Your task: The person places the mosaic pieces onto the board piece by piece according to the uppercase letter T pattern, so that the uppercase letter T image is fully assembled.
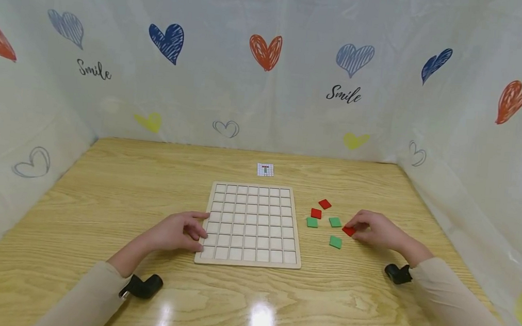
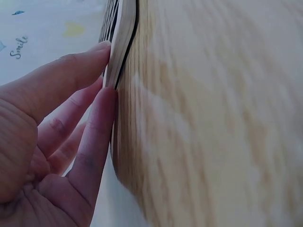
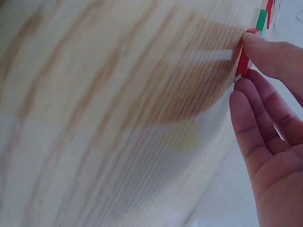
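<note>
A square wooden grid board (image 1: 247, 264) lies flat on the table. My left hand (image 1: 179, 232) rests its fingertips along the board's left edge, fingers fairly straight; the left wrist view shows the fingertips (image 2: 105, 47) right at the rim. To the right of the board, my right hand (image 1: 378, 231) pinches a red tile (image 1: 348, 231) between thumb and fingers, low at the tabletop. In the right wrist view this red tile (image 3: 244, 64) stands out between the fingertips. Around it lie green tiles (image 1: 335, 242) and two more red tiles (image 1: 324, 204).
Behind the board lies a small printed card (image 1: 265, 170) with a red and green T on a grid. White curtains (image 1: 201, 95) with hearts and lettering enclose the wooden table (image 1: 148, 168) at the back and sides. Black wrist mounts (image 1: 145, 286) sit on both sleeves.
</note>
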{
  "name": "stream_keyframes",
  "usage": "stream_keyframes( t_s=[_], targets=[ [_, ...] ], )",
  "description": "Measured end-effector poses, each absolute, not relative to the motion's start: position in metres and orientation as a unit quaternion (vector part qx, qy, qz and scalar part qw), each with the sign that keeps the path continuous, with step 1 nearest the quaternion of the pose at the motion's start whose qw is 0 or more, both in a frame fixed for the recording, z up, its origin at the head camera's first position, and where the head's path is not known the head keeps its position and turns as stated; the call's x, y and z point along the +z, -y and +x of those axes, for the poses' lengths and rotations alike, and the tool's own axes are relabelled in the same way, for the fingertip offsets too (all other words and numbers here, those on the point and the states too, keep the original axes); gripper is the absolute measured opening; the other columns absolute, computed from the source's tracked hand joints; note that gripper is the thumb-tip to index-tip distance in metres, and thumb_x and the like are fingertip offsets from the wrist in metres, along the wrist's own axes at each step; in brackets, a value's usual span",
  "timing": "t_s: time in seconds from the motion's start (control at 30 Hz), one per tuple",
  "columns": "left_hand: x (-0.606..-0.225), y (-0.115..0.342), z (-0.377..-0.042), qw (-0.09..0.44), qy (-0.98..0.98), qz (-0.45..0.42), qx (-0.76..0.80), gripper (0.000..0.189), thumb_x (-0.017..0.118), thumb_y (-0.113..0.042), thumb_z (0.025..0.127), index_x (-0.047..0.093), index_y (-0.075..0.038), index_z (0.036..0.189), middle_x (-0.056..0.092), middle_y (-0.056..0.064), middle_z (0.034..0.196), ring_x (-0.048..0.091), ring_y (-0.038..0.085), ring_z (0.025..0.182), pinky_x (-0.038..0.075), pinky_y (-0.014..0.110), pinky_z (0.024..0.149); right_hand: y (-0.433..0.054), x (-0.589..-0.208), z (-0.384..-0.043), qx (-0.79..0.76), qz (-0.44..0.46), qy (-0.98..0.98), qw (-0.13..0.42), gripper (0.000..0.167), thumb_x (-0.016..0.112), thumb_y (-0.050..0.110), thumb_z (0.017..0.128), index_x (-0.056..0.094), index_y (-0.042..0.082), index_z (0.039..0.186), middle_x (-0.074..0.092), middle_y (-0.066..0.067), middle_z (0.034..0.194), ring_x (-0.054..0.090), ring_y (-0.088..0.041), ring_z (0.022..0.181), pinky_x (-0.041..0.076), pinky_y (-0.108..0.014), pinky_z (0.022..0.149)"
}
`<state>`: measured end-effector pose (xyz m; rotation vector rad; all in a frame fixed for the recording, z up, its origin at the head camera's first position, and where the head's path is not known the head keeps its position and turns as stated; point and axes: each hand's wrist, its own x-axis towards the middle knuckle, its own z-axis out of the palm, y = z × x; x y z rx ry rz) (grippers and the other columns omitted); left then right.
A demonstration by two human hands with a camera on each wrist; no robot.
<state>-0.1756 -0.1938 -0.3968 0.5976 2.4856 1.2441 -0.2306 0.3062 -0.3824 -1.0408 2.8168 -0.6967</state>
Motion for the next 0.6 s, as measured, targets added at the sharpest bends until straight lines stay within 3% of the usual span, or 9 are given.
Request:
stream_keyframes(
  t_s=[0.2,0.6],
  targets=[
    [-0.3982,0.193,-0.1763,0.15,-0.865,0.199,0.436,0.021,0.081,-0.016,0.073,0.071,-0.008,0.09,0.037,0.02,0.142,0.057,0.018,0.087,0.049,0.024,0.073,-0.3026,-0.3815,-0.23,-0.249,-0.294,-0.921,0.052,0.023,0.078,0.015,0.076,0.07,0.005,0.094,0.061,0.0,0.088,0.057,-0.016,0.078,0.049,-0.031,0.07],
    [-0.3949,0.1892,-0.1745,0.156,-0.871,0.179,0.431,0.021,0.081,-0.016,0.072,0.07,-0.008,0.088,0.035,0.019,0.144,0.056,0.017,0.086,0.048,0.025,0.072,-0.3006,-0.3849,-0.2338,-0.246,-0.285,-0.925,0.051,0.017,0.074,0.005,0.077,0.069,0.003,0.093,0.062,-0.001,0.089,0.058,-0.016,0.078,0.049,-0.029,0.068]
  ],
)
